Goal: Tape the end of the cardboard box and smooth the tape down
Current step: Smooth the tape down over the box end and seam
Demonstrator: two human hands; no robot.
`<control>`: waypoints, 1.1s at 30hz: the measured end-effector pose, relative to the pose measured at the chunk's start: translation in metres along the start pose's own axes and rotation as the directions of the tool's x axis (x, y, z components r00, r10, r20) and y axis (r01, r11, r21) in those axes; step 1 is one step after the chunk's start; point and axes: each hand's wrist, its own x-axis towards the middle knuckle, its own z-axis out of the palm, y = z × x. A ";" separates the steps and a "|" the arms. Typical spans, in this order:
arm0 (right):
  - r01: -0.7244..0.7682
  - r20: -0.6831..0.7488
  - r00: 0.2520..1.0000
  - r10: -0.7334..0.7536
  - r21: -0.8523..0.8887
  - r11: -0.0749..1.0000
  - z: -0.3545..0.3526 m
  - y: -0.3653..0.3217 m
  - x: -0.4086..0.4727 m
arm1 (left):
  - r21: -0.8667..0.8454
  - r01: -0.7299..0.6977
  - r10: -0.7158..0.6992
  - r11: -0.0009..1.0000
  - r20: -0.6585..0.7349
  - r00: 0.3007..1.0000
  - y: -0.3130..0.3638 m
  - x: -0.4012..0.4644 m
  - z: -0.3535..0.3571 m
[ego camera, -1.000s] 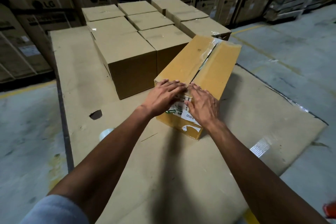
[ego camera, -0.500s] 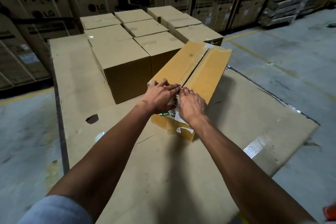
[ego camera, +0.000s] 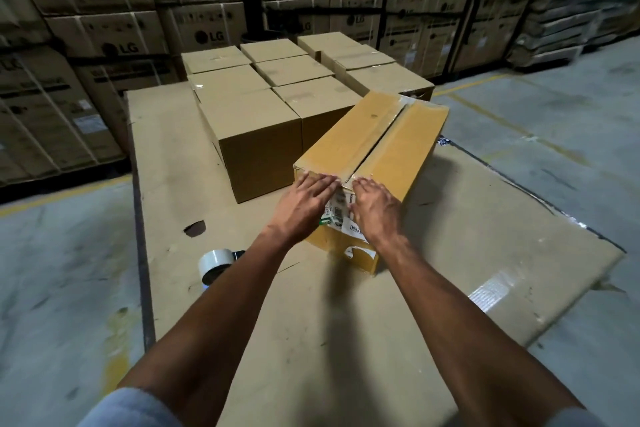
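Observation:
A long yellow-brown cardboard box [ego camera: 384, 139] lies on a flat cardboard sheet, its near end facing me. Clear tape runs along its top seam. The near end carries torn white and green labels [ego camera: 337, 210]. My left hand [ego camera: 304, 203] lies flat on the near end, fingers spread over the top left edge. My right hand [ego camera: 375, 210] lies flat beside it, fingers over the top right edge at the seam. Neither hand holds anything. A roll of clear tape [ego camera: 216, 262] lies on the sheet, left of my left forearm.
Several closed brown boxes [ego camera: 256, 135] stand packed together behind and left of the long box. The cardboard sheet [ego camera: 467, 243] covers the concrete floor and has a small hole [ego camera: 195, 228]. Stacked large cartons [ego camera: 114, 42] line the back.
Both hands stay pressed on the box's near end, fingers sliding slightly toward the top edge. The view has shifted, and the tape roll now shows in full.

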 end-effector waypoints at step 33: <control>0.295 0.150 0.938 -0.311 0.122 0.948 0.036 0.153 0.062 | 0.201 0.360 -0.397 0.911 0.189 0.898 0.086 0.054 -0.021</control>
